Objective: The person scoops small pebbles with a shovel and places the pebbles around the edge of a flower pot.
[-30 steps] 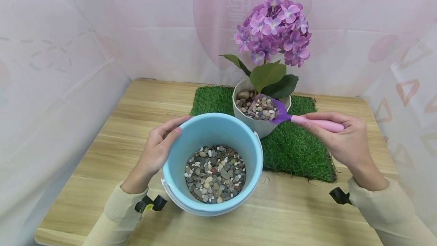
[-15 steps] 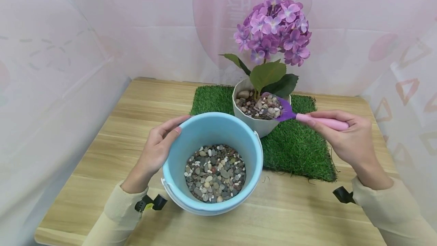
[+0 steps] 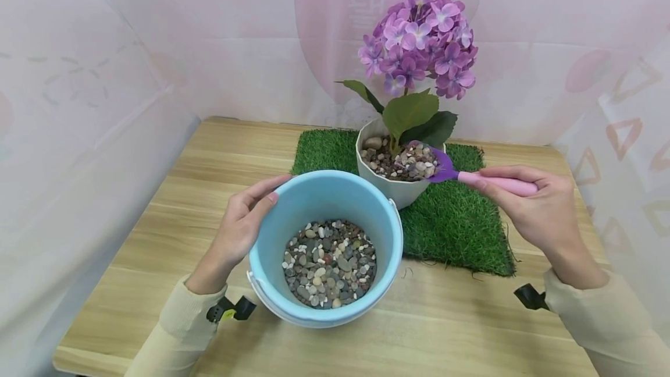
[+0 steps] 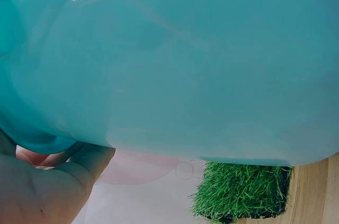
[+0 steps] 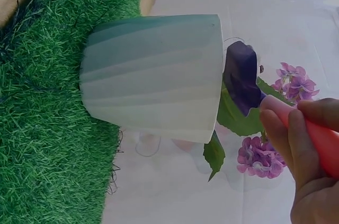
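A light blue bucket (image 3: 264, 237) with pebbles (image 3: 330, 263) inside stands at the front of the table. My left hand (image 3: 238, 226) holds its left side, thumb on the rim and fingers round the outside; in the left wrist view the bucket's wall (image 4: 185, 75) covers most of the frame. My right hand (image 3: 544, 205) grips the pink handle of a small trowel (image 3: 444, 164). Its purple blade, loaded with pebbles, lies over the white flowerpot (image 3: 398, 191). In that pot a purple hydrangea (image 3: 419, 39) rises from larger stones. From the right wrist, the purple blade (image 5: 241, 75) shows beside the pot's rim.
Under the pot lies a green artificial grass mat (image 3: 460, 231) on the wooden table (image 3: 157, 237). A printed pale cloth (image 3: 235, 45) hangs behind and at both sides. The bucket's white handle (image 3: 293, 320) hangs down at its front.
My right hand has shifted the trowel slightly to the right over the pot, uncovering more of the stones at the stem. My left hand and the bucket keep their place.
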`<action>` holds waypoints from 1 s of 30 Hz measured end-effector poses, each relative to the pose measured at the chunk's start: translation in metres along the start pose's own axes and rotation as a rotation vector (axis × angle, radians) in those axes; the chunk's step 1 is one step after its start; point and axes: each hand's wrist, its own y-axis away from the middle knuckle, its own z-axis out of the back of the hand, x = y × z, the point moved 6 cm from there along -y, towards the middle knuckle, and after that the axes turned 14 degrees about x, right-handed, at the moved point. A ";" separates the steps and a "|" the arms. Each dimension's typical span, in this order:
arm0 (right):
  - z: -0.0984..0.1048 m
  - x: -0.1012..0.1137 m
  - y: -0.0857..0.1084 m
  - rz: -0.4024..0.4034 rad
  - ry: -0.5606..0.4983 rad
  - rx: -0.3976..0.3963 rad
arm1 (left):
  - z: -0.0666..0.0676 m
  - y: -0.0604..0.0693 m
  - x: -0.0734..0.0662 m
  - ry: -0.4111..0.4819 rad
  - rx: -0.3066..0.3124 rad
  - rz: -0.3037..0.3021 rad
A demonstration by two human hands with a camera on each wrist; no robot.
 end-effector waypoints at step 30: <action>0.019 0.005 -0.005 -0.137 0.141 0.058 | 0.000 0.000 0.000 0.003 0.000 0.000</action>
